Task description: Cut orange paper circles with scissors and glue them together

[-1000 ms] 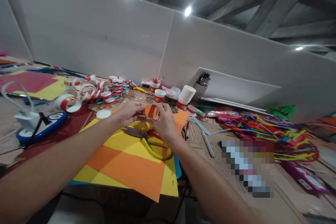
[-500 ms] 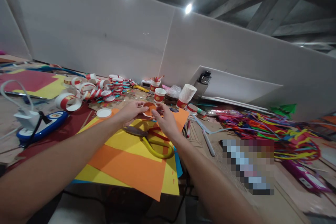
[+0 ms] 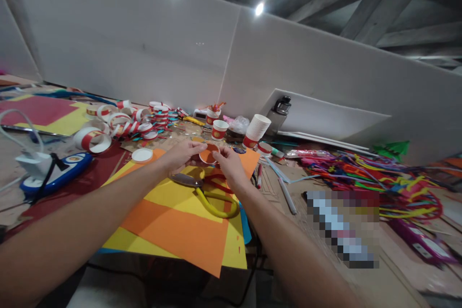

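Note:
Both of my hands meet over the paper sheets at the table's middle. My left hand and my right hand pinch a small cut ring of paper cup with an orange paper disc fitted into it, fingertips closed on its rim from either side. Just below the hands lie yellow-handled scissors on stacked orange and yellow paper sheets.
Several cut red-and-white cup rings lie at back left, a stack of paper cups and single cups behind the hands. Coloured pipe cleaners spread at right. A white lid, pens, a white charger on a blue thing at left.
The orange disc has turned from facing me to lying lower and flatter in the ring. My right hand let go briefly, then pinched the rim again. The view drifted slightly.

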